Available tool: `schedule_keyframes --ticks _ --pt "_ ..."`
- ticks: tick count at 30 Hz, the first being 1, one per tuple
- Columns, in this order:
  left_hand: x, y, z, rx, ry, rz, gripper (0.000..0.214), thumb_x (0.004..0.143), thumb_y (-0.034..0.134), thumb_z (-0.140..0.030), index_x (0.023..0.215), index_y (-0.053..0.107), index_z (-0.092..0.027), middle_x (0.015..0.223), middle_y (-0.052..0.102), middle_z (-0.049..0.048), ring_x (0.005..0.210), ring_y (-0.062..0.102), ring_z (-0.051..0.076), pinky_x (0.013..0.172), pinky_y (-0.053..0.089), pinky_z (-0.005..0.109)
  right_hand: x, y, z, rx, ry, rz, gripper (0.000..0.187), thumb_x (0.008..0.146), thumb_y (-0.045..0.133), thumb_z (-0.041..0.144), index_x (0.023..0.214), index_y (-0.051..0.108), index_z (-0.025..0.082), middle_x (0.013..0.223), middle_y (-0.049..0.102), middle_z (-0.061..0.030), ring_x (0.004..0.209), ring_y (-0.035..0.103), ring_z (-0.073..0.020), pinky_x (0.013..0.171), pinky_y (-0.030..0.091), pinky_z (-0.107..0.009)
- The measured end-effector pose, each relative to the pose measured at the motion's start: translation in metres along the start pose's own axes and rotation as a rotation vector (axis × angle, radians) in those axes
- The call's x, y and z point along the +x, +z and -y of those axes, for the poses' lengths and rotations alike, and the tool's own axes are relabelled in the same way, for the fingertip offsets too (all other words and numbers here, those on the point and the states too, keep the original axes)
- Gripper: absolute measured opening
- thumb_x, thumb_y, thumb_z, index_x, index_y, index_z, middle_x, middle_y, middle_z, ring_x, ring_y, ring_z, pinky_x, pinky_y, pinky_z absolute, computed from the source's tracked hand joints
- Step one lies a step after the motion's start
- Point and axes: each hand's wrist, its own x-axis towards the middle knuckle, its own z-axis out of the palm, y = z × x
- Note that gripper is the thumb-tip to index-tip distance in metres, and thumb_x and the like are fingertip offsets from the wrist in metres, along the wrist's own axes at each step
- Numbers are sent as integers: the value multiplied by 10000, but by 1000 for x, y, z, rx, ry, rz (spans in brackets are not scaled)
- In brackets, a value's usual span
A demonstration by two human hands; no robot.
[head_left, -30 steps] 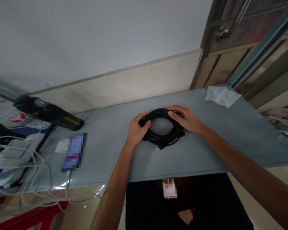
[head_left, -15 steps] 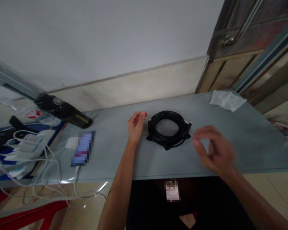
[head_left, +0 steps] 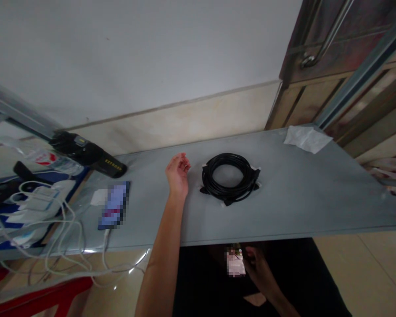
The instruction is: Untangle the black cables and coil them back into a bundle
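Note:
A black cable lies coiled in a ring on the grey tabletop, with dark connectors and small clear bits around its outer edge. Left of the coil, my left hand rests on the table, apart from it. Its fingers are loosely bent, and nothing shows in them. My right hand is below the table's front edge, over my dark clothing. Dim light blurs its half-bent fingers, and I see nothing held in them. Just left of it is a small pixelated pinkish patch.
A phone with a blurred screen lies left on the table. Behind it a black bottle leans over. White cables and chargers crowd the left end. Crumpled white paper lies at back right. A red stool stands below.
My right hand has moved from beside the coil, down and left, to below the table edge. My left hand has shifted slightly left, away from the coil. The coil stays put.

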Motion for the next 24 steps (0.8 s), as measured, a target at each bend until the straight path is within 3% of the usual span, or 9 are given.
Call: schedule_keyframes --ticks 6,24 --pt "3 -4 -2 -74 -27 -32 250 839 855 -426 910 742 -214 804 652 -20 696 625 110 711 491 255 -3 6 0 -11 -40 20 323 761 674 344 1053 755 231 1087 749 -108 980 751 -303 944 646 -492" --pt "2 -4 -4 -106 -43 4 206 861 843 -395 906 753 -215 794 653 -6 680 621 118 698 496 270 0 2 6 -36 -32 47 278 779 659 341 1015 765 240 1050 758 -101 963 735 -302 923 618 -473"
